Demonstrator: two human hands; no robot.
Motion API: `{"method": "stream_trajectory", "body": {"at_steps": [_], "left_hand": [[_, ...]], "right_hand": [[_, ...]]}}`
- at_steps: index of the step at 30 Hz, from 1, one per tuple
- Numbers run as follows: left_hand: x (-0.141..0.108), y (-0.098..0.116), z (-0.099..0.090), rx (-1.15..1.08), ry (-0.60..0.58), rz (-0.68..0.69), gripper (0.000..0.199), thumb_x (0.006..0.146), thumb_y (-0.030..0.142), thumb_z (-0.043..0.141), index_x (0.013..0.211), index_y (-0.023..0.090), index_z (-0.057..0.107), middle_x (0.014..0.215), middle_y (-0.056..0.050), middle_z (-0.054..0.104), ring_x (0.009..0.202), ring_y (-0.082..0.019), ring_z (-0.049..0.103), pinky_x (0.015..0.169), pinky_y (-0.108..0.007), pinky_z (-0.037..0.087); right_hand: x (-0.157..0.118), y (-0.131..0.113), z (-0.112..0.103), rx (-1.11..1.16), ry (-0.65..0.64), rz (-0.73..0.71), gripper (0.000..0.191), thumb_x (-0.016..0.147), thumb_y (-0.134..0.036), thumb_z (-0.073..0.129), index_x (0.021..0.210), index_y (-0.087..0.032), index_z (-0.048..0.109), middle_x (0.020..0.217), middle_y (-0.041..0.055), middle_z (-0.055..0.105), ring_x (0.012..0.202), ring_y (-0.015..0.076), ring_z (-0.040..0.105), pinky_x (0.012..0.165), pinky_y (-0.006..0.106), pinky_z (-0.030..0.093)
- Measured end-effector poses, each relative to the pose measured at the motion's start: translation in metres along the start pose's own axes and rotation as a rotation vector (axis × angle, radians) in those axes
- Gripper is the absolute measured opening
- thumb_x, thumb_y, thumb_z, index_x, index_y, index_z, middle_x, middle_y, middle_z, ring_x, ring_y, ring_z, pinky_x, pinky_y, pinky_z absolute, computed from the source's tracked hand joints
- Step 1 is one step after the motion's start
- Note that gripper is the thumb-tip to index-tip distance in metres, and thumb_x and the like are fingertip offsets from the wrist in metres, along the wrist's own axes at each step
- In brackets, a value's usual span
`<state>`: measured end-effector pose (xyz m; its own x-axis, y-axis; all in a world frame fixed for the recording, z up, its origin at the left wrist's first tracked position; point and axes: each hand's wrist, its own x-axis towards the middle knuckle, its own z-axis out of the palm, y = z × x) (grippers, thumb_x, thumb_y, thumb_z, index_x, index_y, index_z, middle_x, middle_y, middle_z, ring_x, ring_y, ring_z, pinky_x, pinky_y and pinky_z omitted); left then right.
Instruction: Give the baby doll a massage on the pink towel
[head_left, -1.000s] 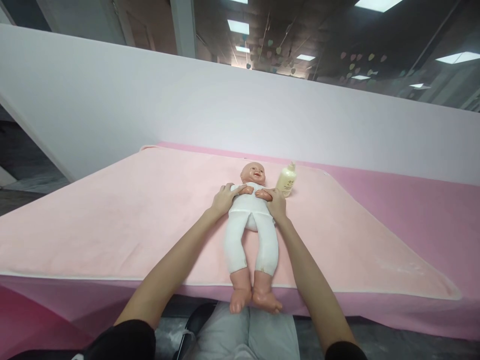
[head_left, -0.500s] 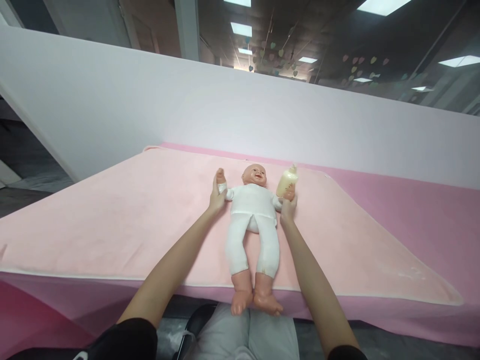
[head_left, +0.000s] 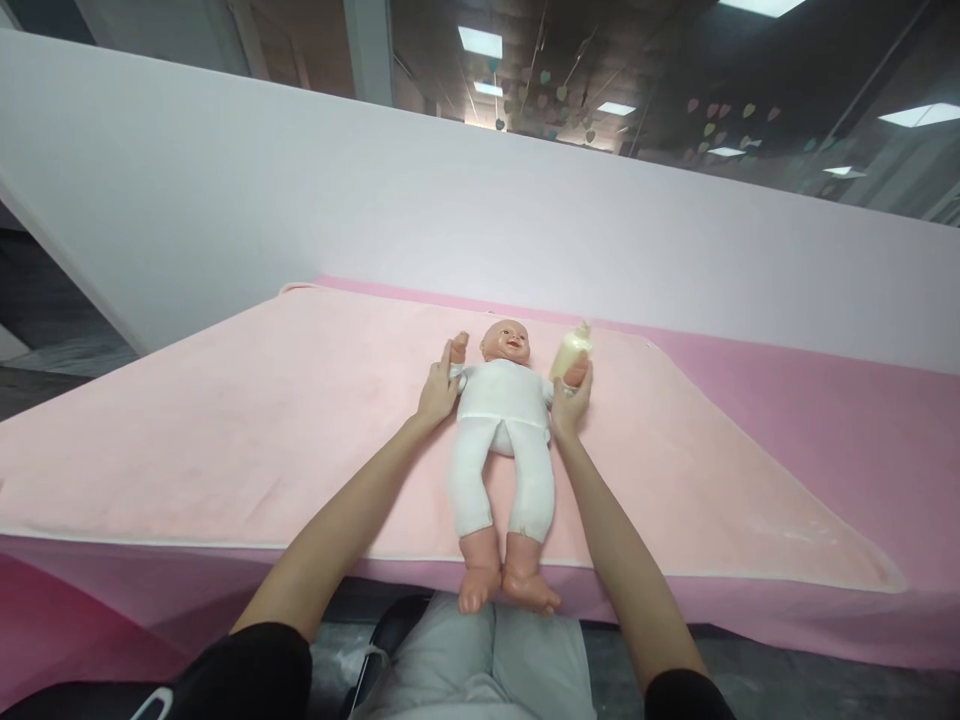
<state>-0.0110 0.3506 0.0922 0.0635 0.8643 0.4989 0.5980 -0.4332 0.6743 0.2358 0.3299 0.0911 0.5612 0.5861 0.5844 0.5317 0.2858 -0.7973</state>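
Note:
A baby doll (head_left: 504,390) in a white top and white trousers lies on its back, its head away from me and its bare feet over the near edge. My left hand (head_left: 438,392) is closed around the doll's arm on the left, near the wrist. On the other side, my right hand (head_left: 571,402) grips the doll's right-hand forearm. A pale yellow baby bottle (head_left: 571,348), nipple pointing up and away, is right by that doll hand. Whether my fingers also touch the bottle is hidden.
Under the doll is a light pink blanket (head_left: 225,430) with a white edge, spread over a darker pink cover (head_left: 810,420). A white panel (head_left: 450,200) rises behind the table. My legs (head_left: 480,660) are below the front edge.
My left hand has brought the doll's left-side arm inward, closer to its head. The right hand and the doll arm it grips have shifted slightly inward too. The view has tilted slightly.

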Motion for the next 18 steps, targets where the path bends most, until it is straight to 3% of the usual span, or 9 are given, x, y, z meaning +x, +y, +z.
{"method": "stream_trajectory", "body": {"at_steps": [4,7,11,18], "left_hand": [[-0.007,0.021,-0.001,0.311,-0.165,0.072,0.058,0.090,0.026,0.041,0.147,0.037,0.031,0.121,-0.012,0.047,0.109,-0.029,0.049,0.086,-0.042,0.047],[-0.009,0.030,-0.002,0.436,-0.231,0.135,0.055,0.092,0.025,0.040,0.142,0.045,0.034,0.122,-0.010,0.044,0.110,-0.030,0.046,0.083,-0.041,0.048],[-0.008,0.032,-0.003,0.485,-0.254,0.155,0.053,0.093,0.026,0.037,0.142,0.046,0.034,0.122,-0.010,0.044,0.108,-0.030,0.045,0.084,-0.042,0.048],[-0.008,0.032,-0.005,0.499,-0.255,0.160,0.053,0.094,0.027,0.037,0.143,0.044,0.033,0.123,-0.011,0.045,0.108,-0.031,0.045,0.080,-0.041,0.049]], "right_hand": [[-0.007,-0.011,0.001,-0.123,-0.300,-0.152,0.063,0.078,-0.017,0.044,0.141,-0.020,0.041,0.123,0.0091,0.055,0.114,0.0206,0.052,0.098,0.034,0.043],[-0.007,-0.015,0.000,-0.217,-0.447,-0.235,0.063,0.074,-0.008,0.041,0.133,-0.022,0.054,0.106,0.0081,0.057,0.101,0.0207,0.054,0.093,0.034,0.044],[-0.005,-0.019,-0.002,-0.269,-0.512,-0.293,0.053,0.076,-0.007,0.043,0.123,-0.022,0.063,0.103,0.0087,0.056,0.098,0.0218,0.051,0.093,0.035,0.042],[-0.004,-0.020,-0.003,-0.290,-0.522,-0.309,0.048,0.078,-0.007,0.047,0.120,-0.022,0.066,0.103,0.0087,0.058,0.099,0.0224,0.050,0.091,0.034,0.039]]}}
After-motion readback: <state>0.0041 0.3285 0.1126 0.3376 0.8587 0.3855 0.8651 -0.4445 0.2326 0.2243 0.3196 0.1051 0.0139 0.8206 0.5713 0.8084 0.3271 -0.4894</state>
